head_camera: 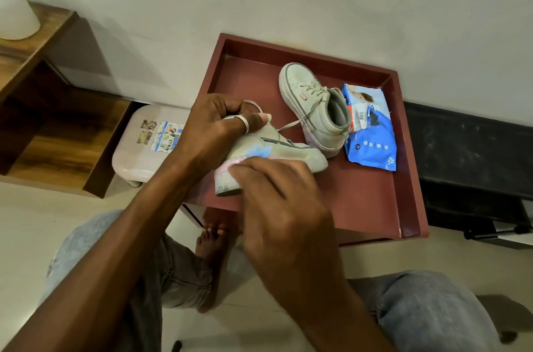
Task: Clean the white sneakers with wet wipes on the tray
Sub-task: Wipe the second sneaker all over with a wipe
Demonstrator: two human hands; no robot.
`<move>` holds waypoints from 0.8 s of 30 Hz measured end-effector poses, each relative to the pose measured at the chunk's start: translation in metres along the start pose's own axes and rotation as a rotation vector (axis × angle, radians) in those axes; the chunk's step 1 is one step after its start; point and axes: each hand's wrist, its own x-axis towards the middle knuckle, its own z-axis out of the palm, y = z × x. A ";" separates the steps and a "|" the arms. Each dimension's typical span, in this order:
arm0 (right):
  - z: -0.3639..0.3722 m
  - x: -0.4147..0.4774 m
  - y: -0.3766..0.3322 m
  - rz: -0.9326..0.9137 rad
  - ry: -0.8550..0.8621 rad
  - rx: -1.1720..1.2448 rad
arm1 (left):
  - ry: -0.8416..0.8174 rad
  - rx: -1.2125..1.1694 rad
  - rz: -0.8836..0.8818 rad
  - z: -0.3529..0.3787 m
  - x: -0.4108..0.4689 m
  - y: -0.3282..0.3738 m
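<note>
The person is working on 1 of the 2 white sneakers. This near sneaker (291, 155) is at the front left part of the red tray (360, 207), with its heel end past the tray's front edge. The left hand (213, 129) grips its top, with the fingers curled round the opening. The right hand (282, 201) is blurry. Its bent fingers lie on the side of the sneaker, low down by the sole. A wipe may be under them, but the picture does not show it, so it is hard to tell what this hand holds.

The side of this sneaker shows blue and pink marks, and the sole looks grey and dirty, so it seems the cleaning is not finished.

The other sneaker (311, 109) lies on its side at the back of the tray, touching the blue pack of wet wipes (372, 138). No hand is on it. It likely needs its turn too, so a good part of the job looks left to do.
</note>
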 end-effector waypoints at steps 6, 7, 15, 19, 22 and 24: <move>-0.006 0.009 0.044 0.239 0.032 0.140 | -0.005 0.049 0.007 -0.003 -0.001 0.000; -0.007 0.009 0.044 0.254 0.040 0.152 | -0.010 0.057 0.009 -0.003 -0.001 0.001; 0.001 0.004 0.000 -0.051 -0.054 0.061 | -0.009 0.045 0.014 -0.002 0.000 -0.001; -0.006 0.011 0.044 0.229 0.016 0.222 | -0.003 0.043 0.008 -0.004 0.001 -0.004; -0.005 0.015 0.052 0.382 0.043 0.294 | -0.005 0.048 0.020 -0.004 0.002 -0.003; -0.002 0.014 0.038 0.313 0.066 0.247 | -0.013 0.044 0.036 -0.003 0.002 -0.004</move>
